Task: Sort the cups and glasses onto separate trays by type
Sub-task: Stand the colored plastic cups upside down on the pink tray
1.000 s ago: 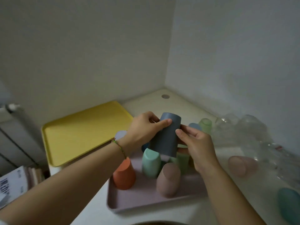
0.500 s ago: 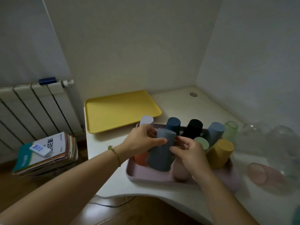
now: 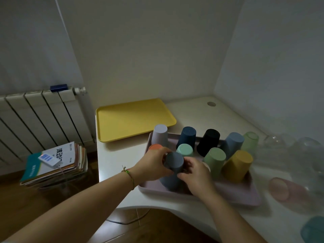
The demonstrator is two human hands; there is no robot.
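Note:
A pink tray on the white desk holds several upside-down plastic cups in lilac, navy, black, blue, mint, green, mustard and orange. My left hand and my right hand both grip a grey cup, upside down at the tray's front left, its rim down at the tray floor. A yellow tray lies bare behind it. Clear glasses crowd the desk at the right. A pale green glass stands by the pink tray's far right corner. A pink glass lies on its side.
A teal glass lies at the lower right. The desk sits in a wall corner. A radiator stands to the left, with a stack of books on the wooden floor. A cable hole marks the desk's far corner.
Both hands have lowered the grey cup from above the tray down to the tray's front left. The camera view has swung left and pulled back.

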